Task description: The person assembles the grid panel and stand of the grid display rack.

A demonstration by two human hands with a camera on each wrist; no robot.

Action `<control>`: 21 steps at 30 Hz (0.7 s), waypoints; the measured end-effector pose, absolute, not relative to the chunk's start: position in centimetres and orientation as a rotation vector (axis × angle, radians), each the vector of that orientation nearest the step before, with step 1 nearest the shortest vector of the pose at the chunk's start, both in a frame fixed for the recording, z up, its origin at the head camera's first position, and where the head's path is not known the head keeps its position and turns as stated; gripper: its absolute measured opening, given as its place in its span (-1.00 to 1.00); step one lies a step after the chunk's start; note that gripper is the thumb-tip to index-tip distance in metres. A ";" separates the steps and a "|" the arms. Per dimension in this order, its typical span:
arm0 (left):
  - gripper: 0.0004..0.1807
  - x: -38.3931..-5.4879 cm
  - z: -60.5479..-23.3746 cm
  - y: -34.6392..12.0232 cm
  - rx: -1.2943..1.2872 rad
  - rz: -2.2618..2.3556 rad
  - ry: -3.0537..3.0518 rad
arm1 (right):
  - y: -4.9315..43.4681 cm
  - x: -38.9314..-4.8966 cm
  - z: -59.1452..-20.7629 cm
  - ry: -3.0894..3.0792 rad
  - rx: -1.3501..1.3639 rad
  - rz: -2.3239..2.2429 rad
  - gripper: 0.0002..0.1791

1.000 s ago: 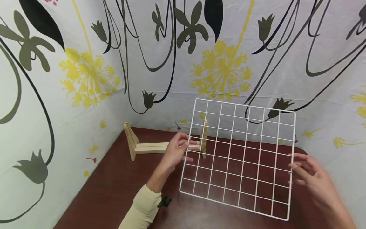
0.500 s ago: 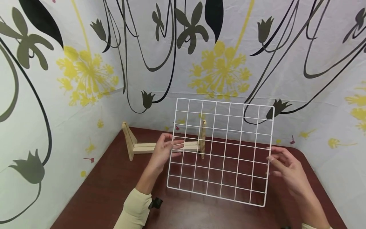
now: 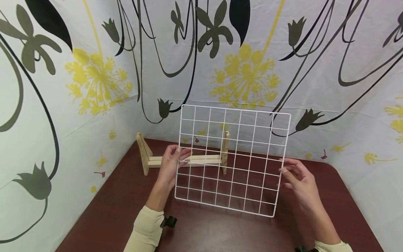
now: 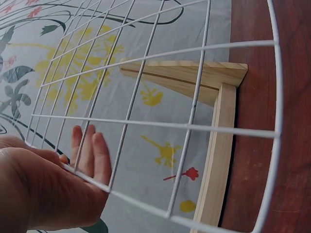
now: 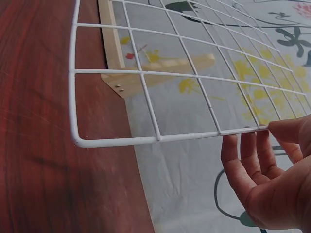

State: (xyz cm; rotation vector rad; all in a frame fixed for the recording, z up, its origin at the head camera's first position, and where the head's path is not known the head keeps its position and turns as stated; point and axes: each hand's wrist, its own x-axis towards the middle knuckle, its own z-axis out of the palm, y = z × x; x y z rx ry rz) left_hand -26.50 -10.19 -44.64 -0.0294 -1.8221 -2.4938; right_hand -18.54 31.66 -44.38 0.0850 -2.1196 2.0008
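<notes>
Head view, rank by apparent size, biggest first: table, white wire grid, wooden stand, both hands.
1. Table
2. White wire grid, by outline
3. Wooden stand, by overall span; partly behind the grid
4. Left hand and right hand: too alike to rank

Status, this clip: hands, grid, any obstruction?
Left hand, right hand gripping grid by opposite sides. Grid tilted. Stand behind it; nothing seen between.

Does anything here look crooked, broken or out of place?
Nothing stands out. The white square-mesh wire grid slants slightly, but the left hand and right hand hold its sides, and no break shows. The pale wooden stand sits upright on the dark reddish-brown table.
</notes>
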 end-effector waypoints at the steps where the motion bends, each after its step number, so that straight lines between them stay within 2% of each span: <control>1: -0.87 -26.5 -44.7 -10.2 -0.023 -2.493 -1.809 | 31.5 -18.5 -44.4 -2.121 0.064 1.992 -0.62; 7: -0.90 -26.6 -44.8 -10.2 -0.022 -2.500 -1.693 | 30.7 -18.6 -44.5 -2.075 -0.004 1.986 -0.68; 21: -0.91 -26.2 -44.4 -9.2 -0.145 -2.385 -1.494 | 29.9 -19.3 -44.9 -1.899 0.031 1.952 -0.66</control>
